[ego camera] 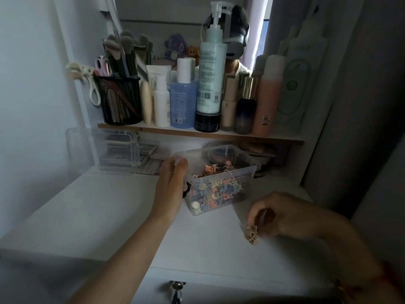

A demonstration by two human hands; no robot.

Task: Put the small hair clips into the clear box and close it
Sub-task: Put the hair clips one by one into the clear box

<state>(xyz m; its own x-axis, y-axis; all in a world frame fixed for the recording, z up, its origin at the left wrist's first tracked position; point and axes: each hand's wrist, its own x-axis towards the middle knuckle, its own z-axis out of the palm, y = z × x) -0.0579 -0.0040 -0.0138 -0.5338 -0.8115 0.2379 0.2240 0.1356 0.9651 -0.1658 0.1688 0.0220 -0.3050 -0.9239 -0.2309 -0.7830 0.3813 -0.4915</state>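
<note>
The left hand (173,183) grips the left end of the clear box (219,183), fingers curled over its rim. The lidless box sits on the white tabletop (109,216), heaped with small hair clips (217,187). Nearer and rightward, apart from it, the right hand (278,216) pinches a beige clip (252,235).

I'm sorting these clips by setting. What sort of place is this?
Probably a home dressing table or vanity. A black mesh cup of makeup brushes and skincare bottles, such as the tall pale green pump bottle, line a wooden shelf above a white tabletop.
</note>
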